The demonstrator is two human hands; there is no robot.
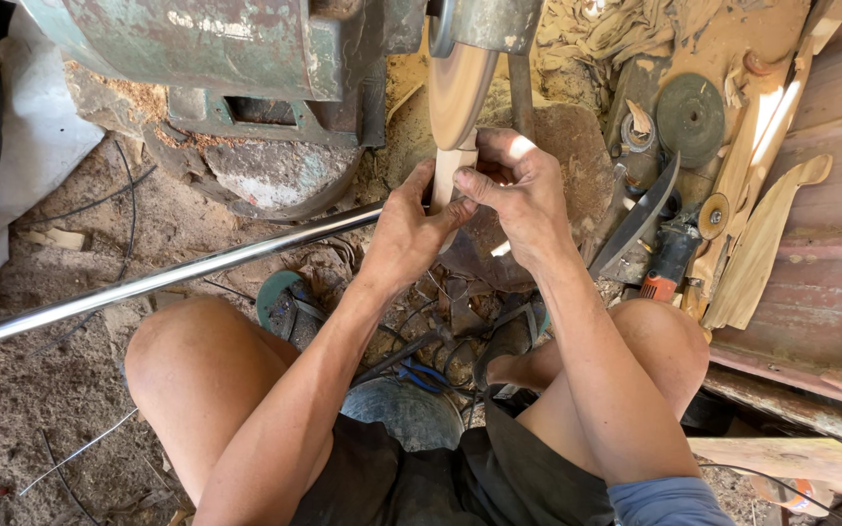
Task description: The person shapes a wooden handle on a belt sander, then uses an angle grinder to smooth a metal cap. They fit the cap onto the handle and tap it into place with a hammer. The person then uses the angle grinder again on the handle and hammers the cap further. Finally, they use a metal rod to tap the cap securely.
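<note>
I sit low on the ground with knees apart. Both hands hold a pale flat wooden piece (pixel 448 170) upright, its top end pressed against a spinning sanding disc (pixel 458 90) mounted on a green motor machine (pixel 236 49). My left hand (pixel 403 234) grips the piece from the left and below. My right hand (pixel 516 190) pinches it from the right, fingers curled over its edge. The lower part of the wood is hidden behind my hands.
A shiny metal pipe (pixel 168 278) runs diagonally from the left edge toward my hands. On the right lie an angle grinder (pixel 669 258), a dark blade (pixel 637 222), a round disc (pixel 690 117) and carved wooden pieces (pixel 762 239). Sawdust and wires cover the dirt floor.
</note>
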